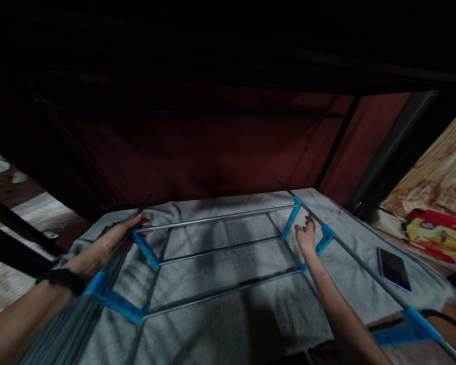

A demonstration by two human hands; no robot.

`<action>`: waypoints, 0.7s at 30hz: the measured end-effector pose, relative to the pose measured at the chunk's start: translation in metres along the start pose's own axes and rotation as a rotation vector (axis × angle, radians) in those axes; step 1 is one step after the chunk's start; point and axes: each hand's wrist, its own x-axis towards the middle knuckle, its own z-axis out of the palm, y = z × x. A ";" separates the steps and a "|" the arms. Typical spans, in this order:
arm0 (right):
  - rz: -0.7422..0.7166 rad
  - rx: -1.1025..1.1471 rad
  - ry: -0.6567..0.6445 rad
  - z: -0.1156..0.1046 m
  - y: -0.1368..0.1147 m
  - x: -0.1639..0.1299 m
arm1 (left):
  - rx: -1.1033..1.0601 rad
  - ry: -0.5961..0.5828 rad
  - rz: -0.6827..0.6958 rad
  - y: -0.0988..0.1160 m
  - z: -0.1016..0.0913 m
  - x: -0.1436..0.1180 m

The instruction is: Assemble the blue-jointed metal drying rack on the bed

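Observation:
A rack of thin metal rods joined by blue plastic connectors lies over a grey cloth. My left hand grips the rack's left side at the end of the far rod, beside a blue connector. On the other side my right hand grips the frame between two blue connectors, next to a long rod running toward the lower right. A dark band is on my left wrist.
A phone lies on the cloth at the right. Farther right is a red and yellow printed item. A dark red fabric wall with black poles stands behind. Another blue connector sits at the lower right.

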 end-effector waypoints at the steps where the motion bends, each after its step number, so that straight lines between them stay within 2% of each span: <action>1: -0.008 0.043 -0.032 -0.001 -0.002 0.011 | 0.012 0.001 -0.006 0.000 0.001 0.001; 5: -0.045 0.186 -0.142 0.008 -0.017 0.033 | 0.027 0.038 -0.039 0.000 0.002 0.001; 10: -0.087 0.248 -0.123 0.012 -0.023 0.035 | 0.017 0.070 -0.005 0.001 0.001 -0.001; 16: -0.078 0.214 -0.096 0.010 -0.022 0.045 | 0.027 0.080 0.005 0.007 0.011 -0.001; 21: -0.051 0.268 -0.095 0.020 -0.009 0.053 | 0.034 0.085 -0.038 0.011 0.020 -0.005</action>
